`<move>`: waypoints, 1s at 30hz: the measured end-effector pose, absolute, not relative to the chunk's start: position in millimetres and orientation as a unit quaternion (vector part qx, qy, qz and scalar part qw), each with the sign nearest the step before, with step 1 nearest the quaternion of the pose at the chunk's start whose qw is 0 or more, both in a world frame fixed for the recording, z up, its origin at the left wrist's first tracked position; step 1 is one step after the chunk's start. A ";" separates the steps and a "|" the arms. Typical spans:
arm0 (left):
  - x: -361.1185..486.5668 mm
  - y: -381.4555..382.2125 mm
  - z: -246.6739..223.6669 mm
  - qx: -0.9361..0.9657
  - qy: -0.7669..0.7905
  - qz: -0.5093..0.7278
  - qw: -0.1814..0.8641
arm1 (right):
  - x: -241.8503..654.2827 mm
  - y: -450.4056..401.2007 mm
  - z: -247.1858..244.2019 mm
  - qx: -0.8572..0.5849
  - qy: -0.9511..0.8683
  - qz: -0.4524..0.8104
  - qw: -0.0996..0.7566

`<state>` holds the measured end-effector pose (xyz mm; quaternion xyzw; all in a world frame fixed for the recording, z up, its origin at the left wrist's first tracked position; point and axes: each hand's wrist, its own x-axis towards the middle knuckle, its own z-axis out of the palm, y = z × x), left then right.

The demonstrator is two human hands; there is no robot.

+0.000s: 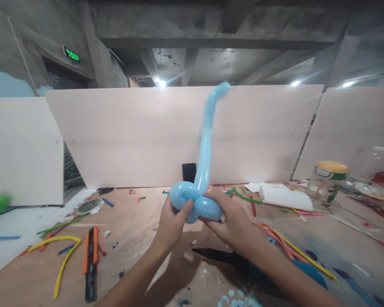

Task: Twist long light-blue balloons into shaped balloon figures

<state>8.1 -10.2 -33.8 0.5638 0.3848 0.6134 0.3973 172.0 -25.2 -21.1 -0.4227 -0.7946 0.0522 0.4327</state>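
Observation:
A light blue modelling balloon (pixel 205 147) is held up over the middle of the table. Its lower end is twisted into several rounded bubbles, and one long, straight section rises from them and bends to the right at its tip. My left hand (pixel 173 224) is closed around the left bubbles, thumb pressed near the twist. My right hand (pixel 230 217) grips the right bubble between thumb and fingers. Some fingertips of both hands are hidden behind the balloon. Beneath my right forearm lies a black pointed tool (pixel 214 254), its rear part covered by the arm.
An orange and black utility knife (pixel 91 264) and a yellow uninflated balloon (pixel 64 260) lie at left. On the right are a paper roll (pixel 284 196), orange balloons (pixel 281 241) and a yellow-lidded jar (pixel 328 183). A black phone-like object (pixel 189 172) leans against the white board (pixel 131 136).

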 end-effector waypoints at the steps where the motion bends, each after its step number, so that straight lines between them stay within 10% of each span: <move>1: 11.4 -12.3 -34.8 0.544 0.397 0.638 0.374 | 169.3 -27.8 -21.0 -0.438 -0.785 0.083 0.430; 15: 10.2 -14.4 -20.2 0.509 0.376 0.655 0.414 | 169.4 -20.9 -15.0 -0.356 -0.624 0.479 0.505; 30: 14.0 -11.3 -30.0 0.454 0.365 0.628 0.517 | 173.7 -16.3 -23.7 -0.388 -0.607 0.510 0.470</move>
